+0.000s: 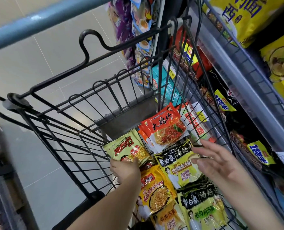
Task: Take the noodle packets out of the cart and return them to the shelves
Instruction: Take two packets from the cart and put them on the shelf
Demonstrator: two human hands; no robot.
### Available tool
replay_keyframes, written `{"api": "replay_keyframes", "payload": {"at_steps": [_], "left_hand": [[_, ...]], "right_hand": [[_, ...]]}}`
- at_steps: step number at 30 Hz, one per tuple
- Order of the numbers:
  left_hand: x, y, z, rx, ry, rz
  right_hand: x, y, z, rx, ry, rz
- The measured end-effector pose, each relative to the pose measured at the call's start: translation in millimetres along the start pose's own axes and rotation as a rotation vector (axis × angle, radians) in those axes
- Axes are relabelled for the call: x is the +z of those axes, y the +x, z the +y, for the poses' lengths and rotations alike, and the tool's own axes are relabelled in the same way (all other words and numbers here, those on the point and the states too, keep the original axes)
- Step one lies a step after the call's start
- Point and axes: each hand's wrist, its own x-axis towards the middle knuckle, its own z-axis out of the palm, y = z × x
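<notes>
Several noodle packets lie in the black wire cart [81,130]. My left hand [124,168] reaches into the cart and grips the near edge of a pale green crispy noodle packet [128,147]. An orange-red packet [166,130] lies at the far end. A black and yellow-green packet [177,165] sits under my right hand [219,161], which hovers above it with fingers spread and nothing in it. Closer to me lie a yellow packet [156,188] and another black and green packet [202,208].
Shelves [247,83] on the right hold yellow, red and black noodle packs behind the cart's right wall. Hanging packets [138,30] show at the far end of the aisle. The cart's blue handle bar [38,25] crosses the top left. Grey tiled floor lies to the left.
</notes>
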Motion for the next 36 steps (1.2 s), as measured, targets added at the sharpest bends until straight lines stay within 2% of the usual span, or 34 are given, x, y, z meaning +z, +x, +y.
{"api": "replay_keyframes", "payload": {"at_steps": [3,10,13,18,25,31,36], "left_hand": [[-3,-2,4,-0.048,-0.042,0.001],[-10,-5,15,-0.188,-0.293,-0.124],[-18,-10,27,-0.153,-0.381,-0.155],[-49,-33,32,-0.064,-0.396,-0.197],[-106,-75,39,0.066,-0.393,-0.374],[-157,-91,65,0.178,-0.428,-0.579],[-185,-94,72,0.276,-0.405,-0.555]], "right_hand": [[-1,0,4,0.014,0.007,0.014],[-8,15,5,0.026,0.000,0.010],[-11,27,2,0.017,-0.034,0.009],[-11,55,-5,0.025,-0.119,0.004],[6,101,-5,0.046,-0.334,-0.026],[30,147,10,0.081,-0.533,0.053],[44,182,22,0.159,-0.635,0.069]]}}
